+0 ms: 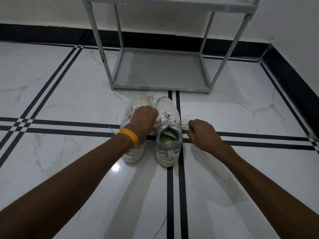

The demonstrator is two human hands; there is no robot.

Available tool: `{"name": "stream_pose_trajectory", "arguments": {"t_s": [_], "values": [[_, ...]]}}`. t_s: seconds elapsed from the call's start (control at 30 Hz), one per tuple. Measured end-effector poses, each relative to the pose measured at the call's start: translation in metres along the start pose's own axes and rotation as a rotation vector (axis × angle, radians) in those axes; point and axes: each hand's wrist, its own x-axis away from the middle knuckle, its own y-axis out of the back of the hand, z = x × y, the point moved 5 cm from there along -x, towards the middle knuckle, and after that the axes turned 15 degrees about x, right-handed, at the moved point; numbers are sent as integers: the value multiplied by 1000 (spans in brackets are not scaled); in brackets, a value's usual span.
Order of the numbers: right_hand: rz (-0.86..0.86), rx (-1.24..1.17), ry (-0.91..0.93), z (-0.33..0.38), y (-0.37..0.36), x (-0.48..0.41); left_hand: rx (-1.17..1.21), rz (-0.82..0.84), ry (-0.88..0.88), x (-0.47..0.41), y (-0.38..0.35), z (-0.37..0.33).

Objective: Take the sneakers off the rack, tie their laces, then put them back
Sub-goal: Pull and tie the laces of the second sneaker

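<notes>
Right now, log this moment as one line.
stage: tying | left hand, right hand: pulling right sneaker laces | left sneaker: beside | rack: empty

Two white lace-up sneakers (pixel 150 130) at frame centre have grey heel collars; the right one shows a lime-green insole (pixel 168 140). Their laces (pixel 170 124) are white. A glossy white marble-veined tile floor (pixel 69 152) carries paired black stripes. The pale grey tube-frame shoe rack (pixel 160 69) stands upper centre. A woven orange wristband (pixel 131 136) circles one wrist. A black skirting band (pixel 43 32) edges the white wall.
</notes>
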Motion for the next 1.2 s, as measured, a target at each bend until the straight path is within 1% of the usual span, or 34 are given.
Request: {"name": "stream_pose_trajectory", "arguments": {"t_s": [0.1,0.2,0.3,0.4,0.43,0.53,0.57,0.73,0.83,0.9,0.97,1.03,1.07,1.13,1.2], "values": [[-32,65,15,-1,1,-1,-160,76,-92,5,-5,-5],[-52,164,23,-1,-9,5,-219,101,-152,8,-8,-3],[-26,202,13,0,-15,8,-278,108,-178,8,-6,-4],[-5,202,-39,-5,-14,9,-336,119,-151,7,-4,-2],[10,183,-66,-8,-15,9,-341,129,-137,7,-4,-1],[78,-29,-183,-13,-21,5,-332,150,-140,7,-10,3],[87,-55,-196,-12,-22,4,-326,151,-140,6,-10,4],[97,160,-111,-12,-23,7,-299,145,-156,4,-12,9],[133,180,-113,-11,-25,10,-287,127,-162,6,-11,10],[165,130,-132,-9,-25,9,-262,116,-145,6,-10,9],[224,29,-131,-8,-24,5,-139,109,-97,4,-6,13],[270,-116,-160,-12,-16,0,99,57,-18,0,2,22],[259,-199,-187,-15,-6,-2,243,25,26,-1,7,27],[156,-317,-244,-17,18,-4,492,-42,82,-2,14,28],[30,-361,-228,-6,38,-6,602,-65,40,0,14,14]]}}
